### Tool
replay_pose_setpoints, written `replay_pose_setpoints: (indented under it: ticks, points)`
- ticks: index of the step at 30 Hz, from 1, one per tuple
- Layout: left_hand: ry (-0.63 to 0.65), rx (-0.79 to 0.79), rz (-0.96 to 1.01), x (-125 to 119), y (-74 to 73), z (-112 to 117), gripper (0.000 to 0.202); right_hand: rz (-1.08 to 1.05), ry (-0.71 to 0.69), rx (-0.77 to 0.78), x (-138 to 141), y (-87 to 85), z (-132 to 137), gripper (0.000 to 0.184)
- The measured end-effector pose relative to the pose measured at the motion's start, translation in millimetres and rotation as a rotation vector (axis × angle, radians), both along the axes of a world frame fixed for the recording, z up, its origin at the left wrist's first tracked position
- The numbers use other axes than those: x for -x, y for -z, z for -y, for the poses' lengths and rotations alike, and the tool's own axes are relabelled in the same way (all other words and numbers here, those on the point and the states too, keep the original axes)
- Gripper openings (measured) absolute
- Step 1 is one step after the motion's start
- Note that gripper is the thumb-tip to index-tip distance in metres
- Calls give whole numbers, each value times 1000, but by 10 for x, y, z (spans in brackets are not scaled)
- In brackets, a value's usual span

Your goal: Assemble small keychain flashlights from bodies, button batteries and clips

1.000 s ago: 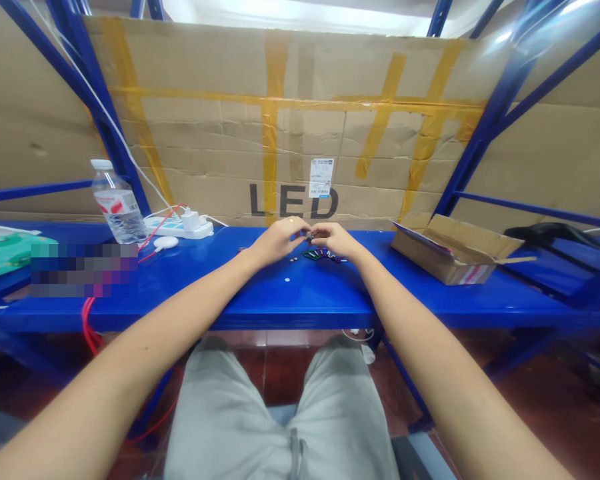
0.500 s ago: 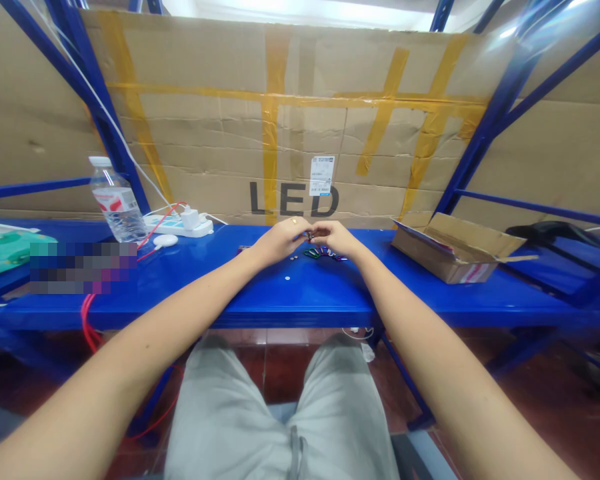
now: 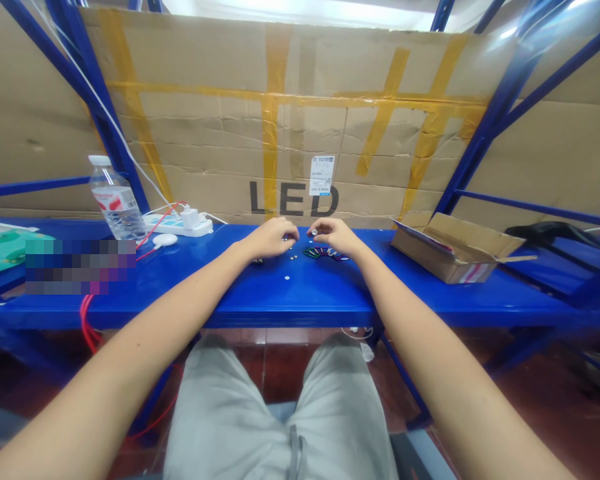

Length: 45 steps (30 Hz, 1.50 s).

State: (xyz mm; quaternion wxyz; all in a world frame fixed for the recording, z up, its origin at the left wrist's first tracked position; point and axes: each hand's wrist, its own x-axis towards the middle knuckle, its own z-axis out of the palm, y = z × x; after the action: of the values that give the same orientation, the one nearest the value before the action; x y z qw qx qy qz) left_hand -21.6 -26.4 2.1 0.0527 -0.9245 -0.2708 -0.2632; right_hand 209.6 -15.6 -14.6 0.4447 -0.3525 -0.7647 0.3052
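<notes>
My right hand point(image 3: 334, 235) is raised a little above the blue table, thumb and forefinger pinching a small pale round disc point(image 3: 315, 232). To its left, my left hand point(image 3: 273, 238) has its fingers curved down over the table, with a gap between thumb and fingers. Close to those fingertips lie several tiny silvery pieces point(image 3: 293, 257); whether the fingers touch any is unclear. Under my right hand a row of coloured oblong rings point(image 3: 325, 253) fans out. A single white disc point(image 3: 287, 278) lies nearer the front edge. Small dark-and-silver pieces point(image 3: 257, 261) show beside my left wrist.
An open cardboard box point(image 3: 445, 257) stands at the right. On the left are a water bottle point(image 3: 116, 203), a white power strip point(image 3: 200, 227), red cables point(image 3: 86, 313) and a green packet point(image 3: 15, 250). A large taped cardboard sheet point(image 3: 220, 153) closes off the back.
My hands were together with fingertips meeting and have parted. The left moved left and down; the right now shows the pale disc in its pinch.
</notes>
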Motion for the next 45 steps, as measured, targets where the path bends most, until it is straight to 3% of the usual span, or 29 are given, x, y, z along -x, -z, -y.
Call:
replay_pose_setpoints:
  ticks: [5, 12, 17, 20, 25, 29, 38, 45]
  points:
    - [-118, 316, -204, 51, 38, 11, 15, 67, 44, -28, -21, 23, -31, 18]
    - [-216, 370, -162, -52, 123, -48, 16, 90, 36, 2, 6, 37, -35, 17]
    - [-204, 463, -96, -16, 91, -63, 6, 89, 34, 14, 9, 41, -32, 17]
    - [-193, 389, -7, -4, 67, -47, 3, 85, 26, 21, 12, 37, -25, 16]
    - [-33, 90, 301, -132, 58, 34, 5, 97, 28, 38, 44, 12, 21, 17]
    - [64, -37, 354, -227, 97, 84, 6, 102, -13, 40, 79, 3, 50, 15]
    - [171, -63, 330, -191, 123, 0, 7, 31, -41, 70, 80, 38, -4, 21]
    - [15, -41, 343, -153, 96, 13, 15, 7, -27, 74, 56, 35, -8, 19]
